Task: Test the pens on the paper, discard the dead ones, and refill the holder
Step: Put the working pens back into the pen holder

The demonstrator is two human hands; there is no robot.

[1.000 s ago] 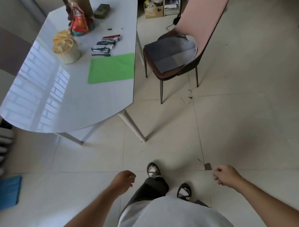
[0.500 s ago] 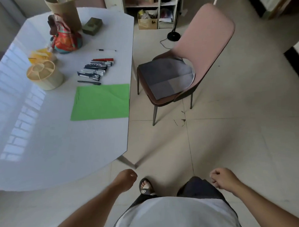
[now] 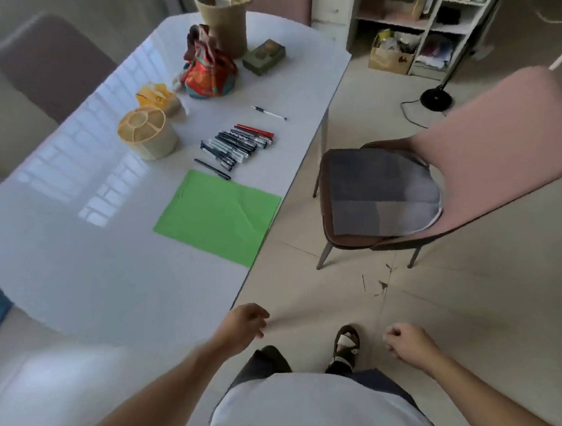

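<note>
A green sheet of paper lies near the right edge of the white table. Behind it several pens lie side by side in a row, and one single pen lies apart further back. A round yellow pen holder with divided compartments stands left of the pens and looks empty. My left hand hangs by the table's near corner with loosely curled fingers and holds nothing. My right hand hangs over the floor, also loosely curled and empty.
A pink chair with a grey cushion stands right of the table. At the table's back are a colourful cloth bag, a tall basket, a green box and a yellow object. Shelves and a lamp base stand behind.
I have walked closer to the table, so the paper and pens now appear larger and nearer. Both hands stay low and empty; the left hand has come up beside the table corner.
</note>
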